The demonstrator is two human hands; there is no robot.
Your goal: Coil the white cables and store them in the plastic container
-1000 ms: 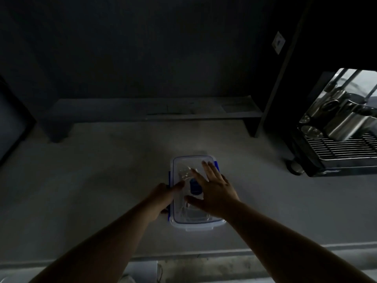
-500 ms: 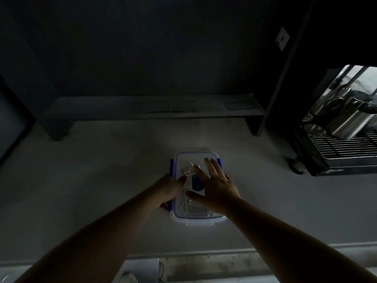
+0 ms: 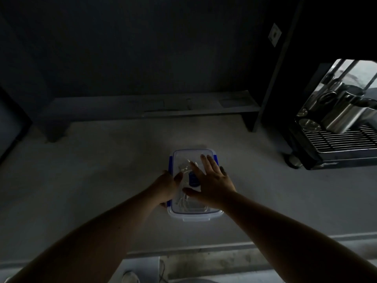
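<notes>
the right hand [image 3: 212,183] lies flat on the clear lid [image 3: 184,158] of the plastic container [image 3: 193,216], palm down, fingers spread and pointing away from the person, thumb stretched toward the left across the lid. it grips nothing; it simply presses on top. the left hand [image 3: 166,187] is at the container's left side, curled around the edge, with the thumb lying over the lid's rim and the other fingers tucked down along the wall, so it holds the container from the side. how firmly it squeezes cannot be told in the dim light.

the container sits on the grey countertop [image 3: 81,180], near the middle of the view and close to the person. its lid is on, with blue clips [image 3: 214,159] along the left and right sides. through the clear lid the white cables [image 3: 183,203] can be seen bunched inside, mostly along the left and near part, and a small blue object [image 3: 193,180] lies beside them under the lid, partly hidden by the right hand.

both bare forearms reach in from the bottom corners of the view. behind the container a low dark shelf [image 3: 153,108] runs along the back of the countertop. off to the right stands a coffee machine [image 3: 336,144] with a metal jug [image 3: 346,117] on its grate. the scene is very dark overall.
</notes>
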